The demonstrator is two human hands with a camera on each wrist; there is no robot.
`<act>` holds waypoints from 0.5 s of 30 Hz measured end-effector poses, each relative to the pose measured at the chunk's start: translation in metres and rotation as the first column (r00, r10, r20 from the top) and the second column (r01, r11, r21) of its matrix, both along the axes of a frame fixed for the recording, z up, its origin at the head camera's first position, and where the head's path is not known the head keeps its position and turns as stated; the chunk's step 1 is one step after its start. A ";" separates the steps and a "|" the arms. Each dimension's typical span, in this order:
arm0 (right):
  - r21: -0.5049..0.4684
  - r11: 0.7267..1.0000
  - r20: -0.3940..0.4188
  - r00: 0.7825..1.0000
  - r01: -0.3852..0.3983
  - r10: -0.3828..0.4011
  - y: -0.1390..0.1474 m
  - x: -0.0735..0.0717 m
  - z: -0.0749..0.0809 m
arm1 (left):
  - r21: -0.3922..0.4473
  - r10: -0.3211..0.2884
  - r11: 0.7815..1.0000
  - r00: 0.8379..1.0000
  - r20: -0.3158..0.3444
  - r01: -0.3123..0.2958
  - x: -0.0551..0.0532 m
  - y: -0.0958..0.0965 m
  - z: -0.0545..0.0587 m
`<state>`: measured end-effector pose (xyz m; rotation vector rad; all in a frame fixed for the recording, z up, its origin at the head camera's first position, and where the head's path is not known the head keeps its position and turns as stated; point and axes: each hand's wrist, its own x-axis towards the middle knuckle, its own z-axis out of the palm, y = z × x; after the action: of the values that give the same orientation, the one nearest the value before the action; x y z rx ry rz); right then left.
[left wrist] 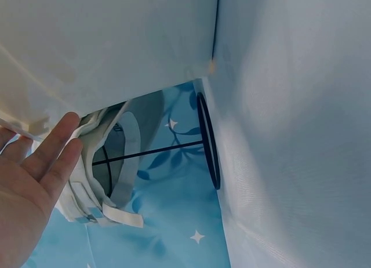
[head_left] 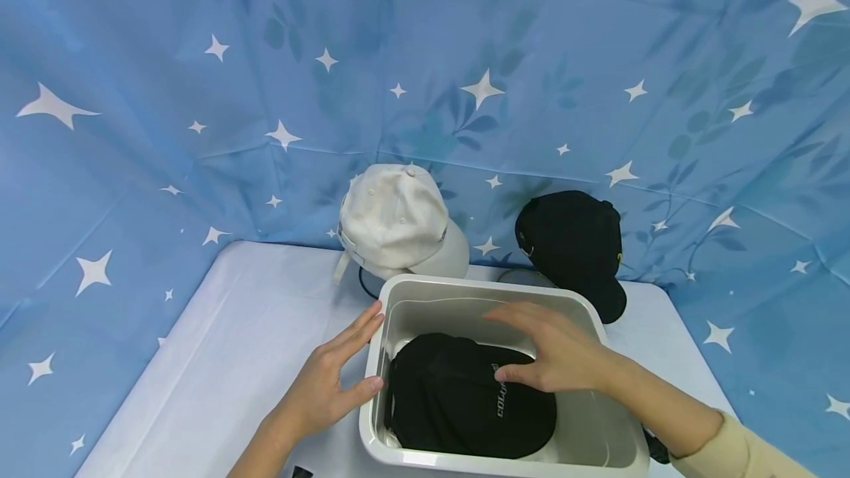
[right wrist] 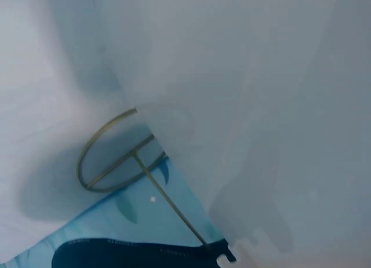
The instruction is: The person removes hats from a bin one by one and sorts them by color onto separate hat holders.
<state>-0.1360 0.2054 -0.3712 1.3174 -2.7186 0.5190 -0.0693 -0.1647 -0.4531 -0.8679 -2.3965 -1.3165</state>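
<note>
A white plastic bin [head_left: 406,313] stands on the table and holds a black cap [head_left: 451,397] with white lettering. My left hand [head_left: 332,382] lies flat with straight fingers against the bin's outer left wall, and the left wrist view shows this left hand [left wrist: 29,187] beside the bin wall [left wrist: 290,105]. My right hand [head_left: 558,352] hovers over the bin with relaxed fingers spread, its thumb at the black cap's top. It grips nothing. The right hand itself is out of the right wrist view.
Behind the bin a white cap [head_left: 392,220] sits on a wire stand [left wrist: 208,146], with a second black cap [head_left: 574,242] on another stand [right wrist: 116,158] to its right. The white table [head_left: 232,345] is backed by a blue star-patterned cloth [head_left: 199,94].
</note>
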 end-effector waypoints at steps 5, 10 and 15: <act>0.014 1.000 0.056 0.998 0.001 -0.002 -0.004 0.002 -0.007 | 0.008 -0.004 1.000 1.000 -0.003 0.004 -0.001 0.000 -0.001; 0.013 1.000 0.055 0.998 -0.020 0.019 -0.006 0.002 -0.016 | 0.011 -0.006 1.000 1.000 -0.004 0.006 -0.001 0.000 -0.002; 0.044 0.999 0.121 0.992 -0.027 0.022 -0.011 0.003 -0.023 | 0.011 -0.006 1.000 1.000 -0.001 0.006 -0.001 0.000 -0.001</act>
<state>-0.1333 0.1948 -0.3942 1.3753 -2.8305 0.5598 -0.0702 -0.1646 -0.4545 -0.8727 -2.3862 -1.3297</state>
